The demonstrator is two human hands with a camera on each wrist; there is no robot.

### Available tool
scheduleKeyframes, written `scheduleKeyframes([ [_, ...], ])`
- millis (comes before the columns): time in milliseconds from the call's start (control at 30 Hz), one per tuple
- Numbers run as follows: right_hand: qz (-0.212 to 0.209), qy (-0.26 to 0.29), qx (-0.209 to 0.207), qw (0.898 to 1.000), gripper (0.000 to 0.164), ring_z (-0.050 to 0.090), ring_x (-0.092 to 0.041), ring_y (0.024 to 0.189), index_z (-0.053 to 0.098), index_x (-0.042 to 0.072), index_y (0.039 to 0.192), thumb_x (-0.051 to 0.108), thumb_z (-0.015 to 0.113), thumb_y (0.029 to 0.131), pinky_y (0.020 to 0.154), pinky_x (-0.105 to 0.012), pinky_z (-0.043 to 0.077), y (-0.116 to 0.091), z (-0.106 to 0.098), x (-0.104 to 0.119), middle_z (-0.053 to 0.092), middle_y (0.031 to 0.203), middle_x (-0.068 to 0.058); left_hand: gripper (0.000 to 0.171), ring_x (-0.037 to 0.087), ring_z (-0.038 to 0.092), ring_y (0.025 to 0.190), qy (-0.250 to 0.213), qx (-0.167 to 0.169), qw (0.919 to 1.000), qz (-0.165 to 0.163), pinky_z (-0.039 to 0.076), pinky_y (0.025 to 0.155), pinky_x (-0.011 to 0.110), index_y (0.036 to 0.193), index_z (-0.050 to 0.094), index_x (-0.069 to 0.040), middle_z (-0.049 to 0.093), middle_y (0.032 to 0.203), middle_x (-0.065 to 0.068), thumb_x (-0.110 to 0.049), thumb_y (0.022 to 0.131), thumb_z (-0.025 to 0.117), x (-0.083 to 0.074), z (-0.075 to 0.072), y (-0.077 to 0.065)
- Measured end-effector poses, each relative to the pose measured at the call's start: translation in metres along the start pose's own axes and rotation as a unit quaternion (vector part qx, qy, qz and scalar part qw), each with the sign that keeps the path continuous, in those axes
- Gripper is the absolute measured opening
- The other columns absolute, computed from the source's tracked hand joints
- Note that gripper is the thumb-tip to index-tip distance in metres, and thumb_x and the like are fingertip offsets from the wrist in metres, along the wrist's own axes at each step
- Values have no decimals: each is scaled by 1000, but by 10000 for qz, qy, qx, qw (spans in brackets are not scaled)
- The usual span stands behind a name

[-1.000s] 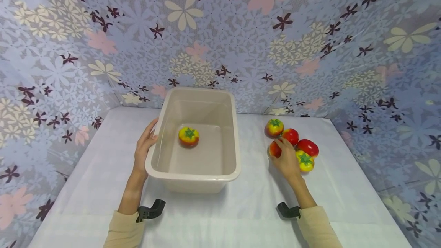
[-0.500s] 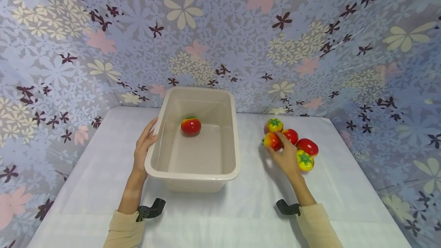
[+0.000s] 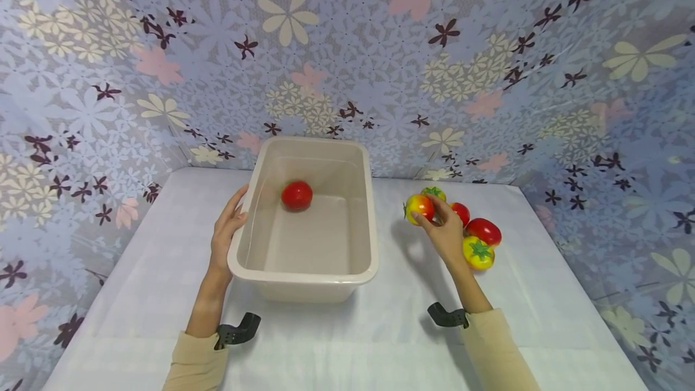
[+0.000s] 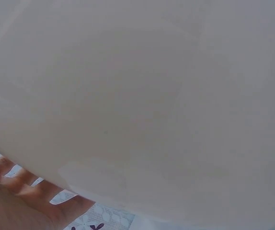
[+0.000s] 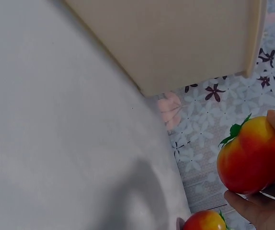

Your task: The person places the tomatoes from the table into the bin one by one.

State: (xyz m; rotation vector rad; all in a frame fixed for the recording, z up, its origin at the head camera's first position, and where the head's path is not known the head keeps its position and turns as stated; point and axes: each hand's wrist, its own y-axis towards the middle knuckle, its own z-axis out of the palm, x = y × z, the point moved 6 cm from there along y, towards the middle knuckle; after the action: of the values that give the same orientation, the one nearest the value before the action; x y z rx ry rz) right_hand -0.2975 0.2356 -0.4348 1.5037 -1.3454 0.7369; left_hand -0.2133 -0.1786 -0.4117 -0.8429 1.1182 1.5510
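Note:
A beige plastic bin (image 3: 304, 280) stands on the table, with one red tomato (image 3: 297, 196) lying inside near its left wall. My left hand (image 3: 225, 234) rests against the bin's left side, fingers extended; the left wrist view shows those fingers (image 4: 41, 191) beside the wall. To the right of the bin, my right hand (image 3: 448, 235) pinches a red-and-yellow tomato (image 3: 418, 209) between thumb and fingers, above the cloth. Its green leaves point toward the bin. The right wrist view shows this tomato (image 5: 252, 155) up close.
Several other tomatoes lie on the right, among them a green-topped yellow one (image 3: 479, 252), a long red one (image 3: 484, 232) and a partly hidden one (image 3: 434, 190) behind the right hand. White cloth (image 3: 391, 330) covers the table; flowered fabric (image 3: 347, 77) hangs behind.
My right hand has lifted the tomato from the group and moved it left and upward. The tomato in the bin has rolled, its leafy top turning out of sight. My left hand stays put.

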Motion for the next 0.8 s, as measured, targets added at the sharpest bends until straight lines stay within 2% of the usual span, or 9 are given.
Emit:
scheduleKeyframes([
  [133, -23, 115, 67, 9999, 56, 49, -32, 133, 51, -2, 139, 9, 71, 88, 90, -13, 48, -5, 1, 16, 51, 142, -19, 52, 8, 57, 113, 8, 5, 10000, -2, 52, 89, 24, 152, 29, -7, 52, 141, -1, -6, 101, 30, 1, 0, 0],
  [200, -82, 98, 88, 9999, 55, 50, -32, 132, 51, 0, 139, 9, 71, 88, 88, -11, 48, -5, 1, 17, 52, 142, -18, 52, 8, 57, 113, 35, 4, 10000, -4, 52, 89, 24, 153, 29, -7, 51, 143, 1, -6, 101, 30, 1, -1, 0],
  [300, -208, 141, 123, 9996, 56, 51, -29, 130, 52, 5, 139, 15, 73, 88, 86, -8, 47, -1, 3, 5, 54, 142, -13, 53, 8, 56, 116, 121, -10, 9999, -31, 51, 90, 24, 153, 26, -6, 44, 148, 8, -6, 100, 28, 0, -1, 1],
  [533, -284, -12, 163, 9995, 56, 53, -28, 124, 53, 10, 140, 20, 73, 88, 87, -9, 47, 0, 8, 10, 54, 142, -11, 54, 11, 54, 121, 196, -46, 9998, -95, 51, 93, 25, 154, 25, -7, 33, 154, 17, -6, 100, 28, 0, -2, 2],
  [633, -330, -25, 191, 9993, 56, 53, -27, 123, 54, 10, 139, 20, 74, 88, 89, -12, 48, -2, 11, 16, 54, 142, -10, 54, 10, 54, 120, 211, -46, 9997, -99, 51, 94, 25, 154, 25, -7, 32, 155, 19, -6, 100, 27, 1, -1, 2],
  [800, -496, 63, 255, 9984, 56, 53, -27, 128, 55, 9, 137, 17, 75, 86, 97, -33, 51, -3, 16, 29, 55, 141, -10, 54, 7, 54, 118, 217, -21, 9997, -107, 50, 93, 24, 154, 24, -7, 30, 155, 21, -6, 100, 27, 1, 0, 1],
])
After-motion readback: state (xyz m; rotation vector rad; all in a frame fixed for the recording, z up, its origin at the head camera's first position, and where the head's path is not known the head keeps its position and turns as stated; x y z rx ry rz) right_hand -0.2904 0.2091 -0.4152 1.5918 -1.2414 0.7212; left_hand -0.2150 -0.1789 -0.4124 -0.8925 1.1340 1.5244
